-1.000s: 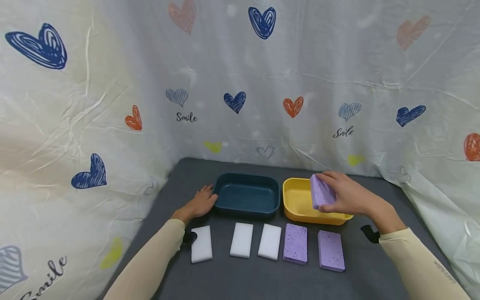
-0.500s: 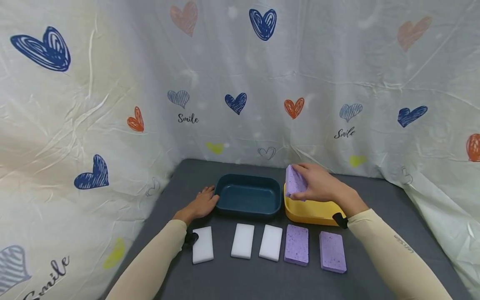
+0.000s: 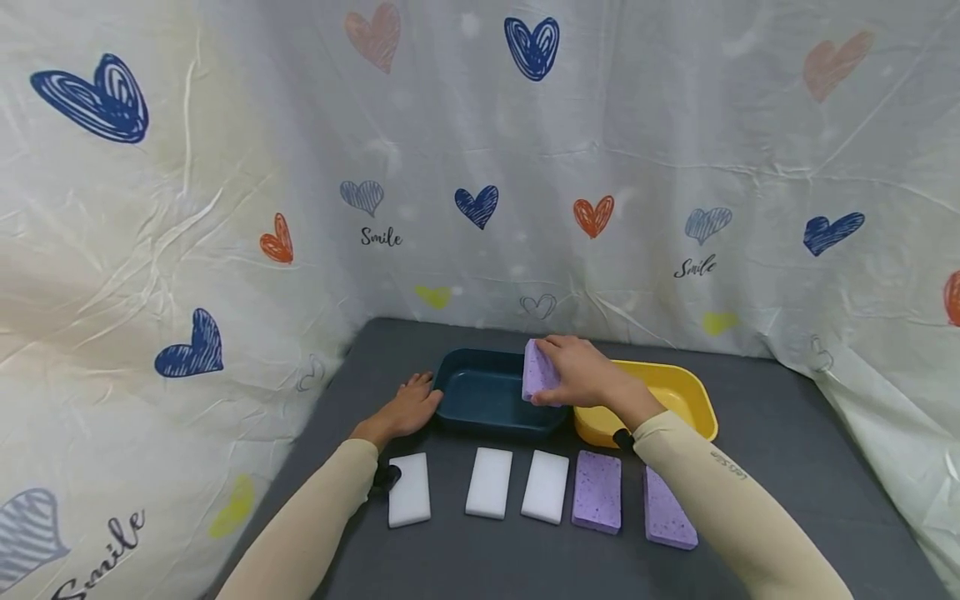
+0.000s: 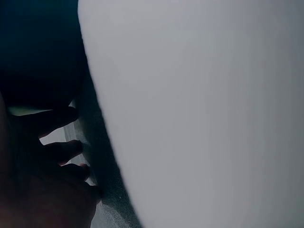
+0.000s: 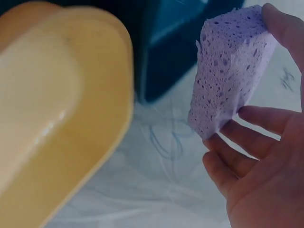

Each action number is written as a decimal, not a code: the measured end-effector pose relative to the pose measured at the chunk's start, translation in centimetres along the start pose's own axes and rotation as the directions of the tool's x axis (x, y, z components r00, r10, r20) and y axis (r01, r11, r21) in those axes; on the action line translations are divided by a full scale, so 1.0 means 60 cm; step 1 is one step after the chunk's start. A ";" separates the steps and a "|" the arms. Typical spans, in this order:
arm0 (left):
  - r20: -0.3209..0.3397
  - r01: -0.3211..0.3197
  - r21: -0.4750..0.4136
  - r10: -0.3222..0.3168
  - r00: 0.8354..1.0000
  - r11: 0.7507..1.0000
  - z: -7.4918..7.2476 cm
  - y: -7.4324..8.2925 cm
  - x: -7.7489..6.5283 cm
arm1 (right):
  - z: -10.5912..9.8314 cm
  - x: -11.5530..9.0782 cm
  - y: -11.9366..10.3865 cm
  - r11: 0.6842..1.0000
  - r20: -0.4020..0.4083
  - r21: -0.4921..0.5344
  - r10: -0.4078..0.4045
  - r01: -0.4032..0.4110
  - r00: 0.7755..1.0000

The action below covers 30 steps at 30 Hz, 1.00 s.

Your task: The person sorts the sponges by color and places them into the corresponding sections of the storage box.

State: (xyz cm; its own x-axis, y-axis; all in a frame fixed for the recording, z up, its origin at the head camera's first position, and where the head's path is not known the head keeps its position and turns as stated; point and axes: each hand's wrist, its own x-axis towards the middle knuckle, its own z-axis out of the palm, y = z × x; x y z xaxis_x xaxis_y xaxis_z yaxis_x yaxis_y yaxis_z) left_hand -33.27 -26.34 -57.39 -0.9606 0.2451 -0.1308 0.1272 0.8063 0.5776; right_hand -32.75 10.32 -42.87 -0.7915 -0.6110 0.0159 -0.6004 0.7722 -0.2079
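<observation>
My right hand [image 3: 585, 375] pinches a purple sponge [image 3: 537, 373] between thumb and fingers, above the right part of the dark blue bin [image 3: 480, 423]. The right wrist view shows the pores of that sponge [image 5: 228, 71], tilted between thumb and fingertips. At the bin's left end rests my left hand [image 3: 406, 407], its fingers spread loosely against the outer wall and the table. The left wrist view is dark; the hand [image 4: 52, 161] lies beside the bin [image 4: 38, 52], and a white sponge [image 4: 199, 114] fills most of the picture.
Right of the blue bin stands a yellow bin [image 3: 701, 400], partly behind my right forearm. In front lie three white sponges [image 3: 409, 492] and two purple sponges [image 3: 597, 492], one partly under the right sleeve. A heart-printed curtain [image 3: 420, 117] hangs behind the table.
My right hand has carried the purple sponge left, from over the yellow bin to over the blue bin. The left hand stays at the blue bin's left end.
</observation>
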 end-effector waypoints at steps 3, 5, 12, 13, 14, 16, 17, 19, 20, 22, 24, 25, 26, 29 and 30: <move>-0.003 0.006 0.000 -0.006 1.000 1.000 0.002 -0.003 0.004 | 0.021 0.013 -0.005 1.000 0.032 -0.009 0.009 -0.009 0.999; -0.006 0.009 0.000 -0.009 1.000 1.000 0.002 -0.004 0.005 | 0.032 0.019 -0.009 1.000 0.053 0.005 0.018 -0.018 0.998; -0.017 0.001 -0.012 -0.001 1.000 1.000 -0.001 0.008 -0.007 | 0.069 0.037 -0.015 0.998 0.113 -0.057 0.029 -0.023 0.993; -0.019 -0.002 -0.013 0.002 1.000 1.000 -0.002 0.010 -0.009 | 0.074 0.040 -0.014 0.996 0.121 -0.082 0.028 -0.018 0.992; -0.020 -0.003 -0.015 0.003 1.000 1.000 -0.003 0.012 -0.011 | 0.078 0.042 -0.014 0.994 0.131 -0.112 0.029 -0.014 0.991; -0.019 -0.002 -0.023 0.001 1.000 1.000 -0.003 0.014 -0.013 | 0.086 0.046 -0.014 0.989 0.145 -0.149 0.030 -0.008 0.989; -0.019 -0.001 -0.027 0.001 1.000 1.000 -0.003 0.015 -0.014 | 0.090 0.048 -0.014 0.987 0.151 -0.163 0.032 -0.007 0.988; -0.016 0.004 -0.031 -0.004 1.000 1.000 -0.003 0.016 -0.015 | 0.098 0.051 -0.013 0.984 0.164 -0.176 0.039 -0.010 0.986; -0.014 0.006 -0.033 -0.006 1.000 0.999 -0.003 0.017 -0.015 | 0.101 0.051 -0.014 0.985 0.169 -0.174 0.041 -0.012 0.985; -0.012 0.007 -0.031 -0.007 1.000 1.000 -0.003 0.018 -0.016 | 0.106 0.052 -0.014 0.986 0.181 -0.167 0.041 -0.010 0.983; -0.009 0.003 -0.029 -0.004 1.000 1.000 -0.003 0.018 -0.017 | 0.109 0.052 -0.015 0.987 0.187 -0.160 0.039 -0.009 0.982; -0.008 0.005 -0.028 -0.005 1.000 1.000 -0.003 0.017 -0.016 | 0.110 0.052 -0.016 0.988 0.188 -0.153 0.037 -0.008 0.981; -0.008 0.007 -0.028 -0.007 1.000 1.000 -0.003 0.017 -0.016 | 0.111 0.051 -0.016 0.989 0.189 -0.149 0.036 -0.007 0.981; -0.011 0.008 -0.033 -0.009 1.000 0.999 -0.002 0.014 -0.015 | 0.111 0.052 -0.016 0.991 0.187 -0.137 0.036 -0.010 0.982; -0.014 0.010 -0.031 -0.011 1.000 0.999 -0.001 0.014 -0.014 | 0.110 0.051 -0.015 0.991 0.187 -0.133 0.033 -0.008 0.982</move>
State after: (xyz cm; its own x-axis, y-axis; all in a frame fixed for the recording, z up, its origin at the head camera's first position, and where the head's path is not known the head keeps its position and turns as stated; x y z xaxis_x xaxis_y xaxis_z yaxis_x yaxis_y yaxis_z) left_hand -32.35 -25.90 -56.73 -0.9652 0.2291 -0.1260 0.1094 0.7916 0.6012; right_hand -33.87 6.60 -49.10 -0.7754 -0.6069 -0.1745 -0.6038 0.7935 -0.0764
